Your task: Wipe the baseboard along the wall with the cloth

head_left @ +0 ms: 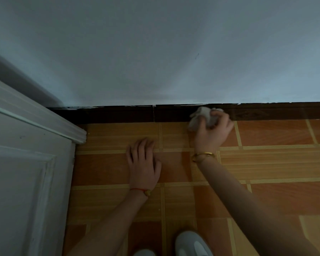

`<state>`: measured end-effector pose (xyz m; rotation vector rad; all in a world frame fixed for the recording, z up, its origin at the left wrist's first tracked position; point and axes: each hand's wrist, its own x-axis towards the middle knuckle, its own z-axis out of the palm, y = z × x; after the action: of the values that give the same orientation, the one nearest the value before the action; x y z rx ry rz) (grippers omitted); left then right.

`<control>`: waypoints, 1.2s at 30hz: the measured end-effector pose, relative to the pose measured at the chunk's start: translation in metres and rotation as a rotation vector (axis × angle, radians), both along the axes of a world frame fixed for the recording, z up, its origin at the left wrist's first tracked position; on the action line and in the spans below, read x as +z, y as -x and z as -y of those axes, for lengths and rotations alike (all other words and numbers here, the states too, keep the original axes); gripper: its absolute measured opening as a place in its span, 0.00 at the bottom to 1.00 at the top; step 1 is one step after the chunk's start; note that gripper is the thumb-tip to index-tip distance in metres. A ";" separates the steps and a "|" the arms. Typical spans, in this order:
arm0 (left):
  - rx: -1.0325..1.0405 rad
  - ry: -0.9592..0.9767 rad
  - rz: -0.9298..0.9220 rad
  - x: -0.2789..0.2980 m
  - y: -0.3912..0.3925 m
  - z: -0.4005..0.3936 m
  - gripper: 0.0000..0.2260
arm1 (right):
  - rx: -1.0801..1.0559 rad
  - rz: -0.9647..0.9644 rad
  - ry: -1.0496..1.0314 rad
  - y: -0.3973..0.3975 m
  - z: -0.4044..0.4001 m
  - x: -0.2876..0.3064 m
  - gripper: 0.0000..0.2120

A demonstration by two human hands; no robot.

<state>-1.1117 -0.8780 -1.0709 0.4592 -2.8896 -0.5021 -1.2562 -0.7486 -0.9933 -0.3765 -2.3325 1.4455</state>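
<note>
both forearms are bare — no sleeves reach into view. the left hand (143,163) has a thin red string bracelet (138,189) at its wrist, carrying a small gold-coloured bead (147,193). the right hand (211,130) has a gold bangle (202,156) round its wrist, smooth and shiny. at the bottom edge a pale grey-white shoe (191,243) shows — its toe is rounded, and part of a second shoe (144,253) lies left of it.

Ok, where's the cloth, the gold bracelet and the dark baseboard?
cloth (201,115), head view, on the bunched white fabric above the fingers.
gold bracelet (203,155), head view, on the band across the right wrist.
baseboard (118,114), head view, on its dark front face, left of the seam.
</note>
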 end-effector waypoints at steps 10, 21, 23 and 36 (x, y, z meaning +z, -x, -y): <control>0.002 0.013 0.039 0.002 0.000 -0.001 0.24 | 0.673 0.074 -0.282 -0.031 0.038 -0.022 0.15; 0.009 0.013 0.009 0.002 0.000 -0.002 0.21 | 0.496 0.112 -0.560 0.007 -0.066 -0.035 0.16; 0.009 0.012 0.003 0.002 0.000 -0.002 0.21 | 0.409 0.141 -0.560 0.011 -0.083 -0.035 0.15; 0.049 0.009 -0.011 0.006 0.004 -0.010 0.22 | 0.780 0.054 -0.615 -0.003 -0.040 -0.033 0.14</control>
<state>-1.1153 -0.8679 -1.0650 0.5235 -2.8611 -0.4827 -1.2533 -0.7083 -1.0266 0.7396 -2.9542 0.8612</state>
